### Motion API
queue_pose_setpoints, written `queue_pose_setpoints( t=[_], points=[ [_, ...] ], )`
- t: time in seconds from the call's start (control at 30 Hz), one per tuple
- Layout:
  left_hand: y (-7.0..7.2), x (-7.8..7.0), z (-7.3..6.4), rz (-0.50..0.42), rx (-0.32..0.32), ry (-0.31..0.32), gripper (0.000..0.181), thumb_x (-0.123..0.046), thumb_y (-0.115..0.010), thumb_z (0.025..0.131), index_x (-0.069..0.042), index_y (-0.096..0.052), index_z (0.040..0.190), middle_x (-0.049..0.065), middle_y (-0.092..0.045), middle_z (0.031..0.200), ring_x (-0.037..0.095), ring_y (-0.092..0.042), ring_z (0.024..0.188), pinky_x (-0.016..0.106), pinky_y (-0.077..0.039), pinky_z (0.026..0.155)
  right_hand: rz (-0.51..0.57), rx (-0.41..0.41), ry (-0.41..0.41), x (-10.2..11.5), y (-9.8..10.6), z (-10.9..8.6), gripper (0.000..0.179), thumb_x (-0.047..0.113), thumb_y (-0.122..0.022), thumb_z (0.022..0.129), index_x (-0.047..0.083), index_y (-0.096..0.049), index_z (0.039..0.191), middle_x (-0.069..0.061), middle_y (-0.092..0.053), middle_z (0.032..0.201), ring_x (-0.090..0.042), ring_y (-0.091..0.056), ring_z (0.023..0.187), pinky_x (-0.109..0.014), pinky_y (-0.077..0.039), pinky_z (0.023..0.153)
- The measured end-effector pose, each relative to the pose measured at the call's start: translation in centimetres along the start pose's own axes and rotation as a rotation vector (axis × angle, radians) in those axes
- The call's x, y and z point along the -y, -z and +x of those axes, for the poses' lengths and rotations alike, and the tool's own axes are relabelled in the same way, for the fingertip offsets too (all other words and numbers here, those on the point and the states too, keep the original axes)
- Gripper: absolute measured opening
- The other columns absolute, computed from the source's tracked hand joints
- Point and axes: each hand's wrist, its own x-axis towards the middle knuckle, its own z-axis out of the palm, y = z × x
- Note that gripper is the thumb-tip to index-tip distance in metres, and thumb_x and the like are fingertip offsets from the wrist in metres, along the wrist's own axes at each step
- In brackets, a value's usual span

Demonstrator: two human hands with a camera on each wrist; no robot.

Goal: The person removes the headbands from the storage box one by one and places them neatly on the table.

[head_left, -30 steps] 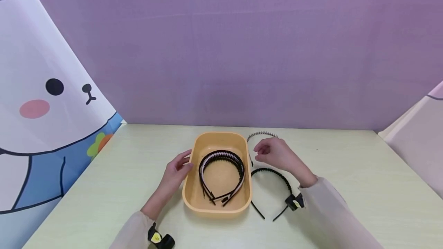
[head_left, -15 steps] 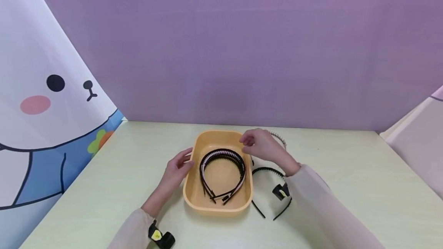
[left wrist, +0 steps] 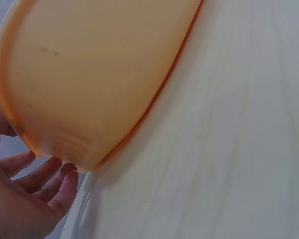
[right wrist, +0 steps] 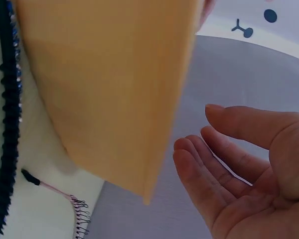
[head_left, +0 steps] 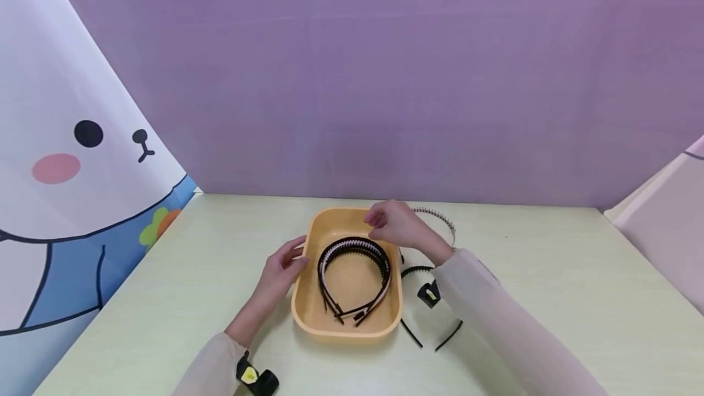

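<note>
A peach-yellow plastic basin [head_left: 352, 336] stands on the table, with several black and whitish toothed headbands [head_left: 354, 243] overlapping in a ring inside. My left hand [head_left: 283, 271] touches the basin's left side, thumb at the rim. The left wrist view has its loosely bent fingers [left wrist: 65, 191] against the outer wall. My right hand [head_left: 397, 223] hovers over the basin's back right corner. Seen from the right wrist, its thumb [right wrist: 259, 122] and fingers stand apart, with nothing between them.
Right of the basin lie a black headband [head_left: 450, 335], partly under the right forearm, and a pale coil-toothed headband [head_left: 440, 217] behind it. Cameras are strapped at both wrists. A purple backdrop [head_left: 352, 109] rises behind the table [head_left: 550, 261].
My right hand has moved left, from above the table beside the pale headband to over the basin's back right corner. My left hand and the basin stay in place.
</note>
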Motion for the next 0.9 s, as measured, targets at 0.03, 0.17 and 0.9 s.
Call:
queue_pose_setpoints(
  t=[0.03, 0.17, 0.9],
  points=[
    [0.0, 0.0, 0.0, 0.001, -0.001, 0.000, 0.046, -0.007, -0.053, 0.093, -0.003, -0.046, 0.139, 0.027, -0.055, 0.130, 0.032, -0.058, 0.110, 0.040, -0.052, 0.089, 0.000, 0.008, -0.001, -0.1, -0.2, 0.1, 0.025, 0.002, -0.069, 0.080, -0.006, -0.066, 0.103, -0.020, -0.068, 0.100, -0.025, -0.066, 0.089, -0.032, -0.054, 0.080],
    [0.0, 0.0, 0.0, -0.003, 0.006, -0.002, 0.046, -0.008, -0.053, 0.094, -0.004, -0.046, 0.139, 0.026, -0.055, 0.130, 0.031, -0.058, 0.111, 0.040, -0.052, 0.089, -0.001, 0.027, -0.010, -0.6, -0.7, 0.6, 0.026, 0.001, -0.069, 0.079, -0.006, -0.066, 0.103, -0.020, -0.069, 0.100, -0.025, -0.066, 0.089, -0.032, -0.054, 0.080],
    [0.2, 0.0, -0.2, 0.009, 0.010, -0.007, 0.046, -0.007, -0.053, 0.094, -0.003, -0.046, 0.139, 0.027, -0.055, 0.130, 0.034, -0.058, 0.112, 0.040, -0.051, 0.092, -0.121, 0.027, -0.021, -2.1, -2.8, 2.1, 0.025, 0.005, -0.070, 0.079, -0.003, -0.067, 0.102, -0.013, -0.070, 0.097, -0.023, -0.067, 0.089, -0.031, -0.053, 0.080]
  ],
)
